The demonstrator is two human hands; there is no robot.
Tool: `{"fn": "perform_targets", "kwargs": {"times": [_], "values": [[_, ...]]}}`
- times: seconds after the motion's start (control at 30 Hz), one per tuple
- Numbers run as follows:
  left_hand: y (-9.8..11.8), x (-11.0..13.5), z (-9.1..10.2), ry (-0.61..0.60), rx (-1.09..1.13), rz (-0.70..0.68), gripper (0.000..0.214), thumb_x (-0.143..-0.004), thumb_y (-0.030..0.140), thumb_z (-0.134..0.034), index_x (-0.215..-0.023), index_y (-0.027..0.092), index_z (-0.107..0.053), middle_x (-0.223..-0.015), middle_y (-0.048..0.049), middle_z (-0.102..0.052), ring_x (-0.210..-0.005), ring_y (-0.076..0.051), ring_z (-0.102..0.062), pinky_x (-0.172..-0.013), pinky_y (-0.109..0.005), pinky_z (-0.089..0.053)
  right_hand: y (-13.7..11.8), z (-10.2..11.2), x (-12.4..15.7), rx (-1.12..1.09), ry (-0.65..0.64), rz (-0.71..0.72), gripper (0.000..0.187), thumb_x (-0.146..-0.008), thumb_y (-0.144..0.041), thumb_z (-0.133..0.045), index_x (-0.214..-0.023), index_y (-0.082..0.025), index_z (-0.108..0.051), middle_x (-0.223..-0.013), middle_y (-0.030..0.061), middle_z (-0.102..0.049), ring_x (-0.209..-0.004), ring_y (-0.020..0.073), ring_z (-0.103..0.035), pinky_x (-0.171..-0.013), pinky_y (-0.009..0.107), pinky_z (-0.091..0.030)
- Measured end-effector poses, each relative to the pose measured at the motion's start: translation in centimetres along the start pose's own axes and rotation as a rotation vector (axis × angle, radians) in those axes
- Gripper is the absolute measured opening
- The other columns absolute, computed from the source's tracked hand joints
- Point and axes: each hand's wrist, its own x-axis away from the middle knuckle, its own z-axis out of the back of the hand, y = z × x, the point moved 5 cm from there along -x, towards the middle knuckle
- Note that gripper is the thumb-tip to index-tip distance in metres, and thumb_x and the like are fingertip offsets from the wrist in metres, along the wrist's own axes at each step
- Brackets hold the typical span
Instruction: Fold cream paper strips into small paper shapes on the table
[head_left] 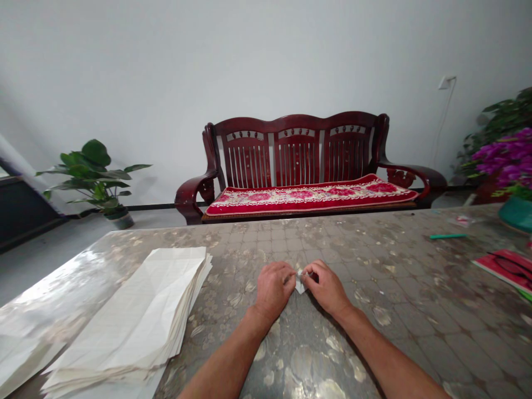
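A small folded piece of white paper point(301, 283) sits on the patterned tabletop point(399, 288) between my two hands. My left hand point(272, 291) pinches its left side, and my right hand point(326, 287) grips its right side. Much of the paper is hidden by my fingers. To the left of my hands lies a tall stack of creased, folded white paper sheets point(133, 310), which neither hand touches.
At the table's right are a green strip point(448, 236), a red booklet point(509, 269) and a teal pot point(516, 215). Beyond the far edge stand a dark red wooden bench point(297, 149) with a red cushion and a potted plant point(93, 174).
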Motion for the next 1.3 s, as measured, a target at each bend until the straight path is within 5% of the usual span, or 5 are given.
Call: {"fn": "perform_targets", "kwargs": {"times": [0.23, 0.8, 1.1, 1.3], "values": [[-0.8, 0.1, 0.4, 0.071, 0.141, 0.1, 0.017, -0.084, 0.013, -0.056, -0.078, 0.021, -0.07, -0.085, -0.0005, -0.069, -0.079, -0.013, -0.063, -0.073, -0.022, -0.045, 0.5, 0.1, -0.1, -0.144, 0.01, -0.016, 0.016, -0.081, -0.033, -0.056, -0.079, -0.022, -0.068, -0.082, 0.0019, -0.063, -0.078, 0.0175, -0.059, -0.074, 0.028, -0.044], [-2.7, 0.3, 2.1, 0.353, 0.38, 0.226, 0.017, -0.09, 0.028, -0.046, -0.082, 0.02, -0.059, -0.079, -0.001, -0.059, -0.073, -0.015, -0.057, -0.071, -0.027, -0.048, 0.4, 1.2, 0.0, -0.313, 0.177, -0.022, 0.019, -0.08, -0.033, -0.058, -0.079, -0.022, -0.073, -0.082, 0.0048, -0.07, -0.082, 0.0206, -0.064, -0.078, 0.031, -0.049], [-2.8, 0.5, 2.2, 0.376, 0.521, 0.345, 0.019, -0.089, 0.033, -0.047, -0.084, 0.02, -0.06, -0.079, -0.0012, -0.063, -0.074, -0.016, -0.059, -0.072, -0.027, -0.048, 0.1, 1.6, 0.1, -0.271, 0.259, 0.004, 0.023, -0.084, -0.039, -0.055, -0.077, -0.022, -0.068, -0.08, 0.0048, -0.066, -0.076, 0.0204, -0.061, -0.074, 0.031, -0.049], [-3.6, 0.5, 0.9, 0.335, 0.705, 0.453, 0.026, -0.086, 0.042, -0.05, -0.086, 0.018, -0.06, -0.071, -0.0004, -0.063, -0.065, -0.014, -0.058, -0.064, -0.025, -0.046, 1.1, 0.9, 0.1, -0.294, 0.239, -0.124, 0.026, -0.085, -0.045, -0.049, -0.083, -0.023, -0.061, -0.068, 0.0014, -0.066, -0.064, 0.02, -0.064, -0.065, 0.031, -0.049]]}}
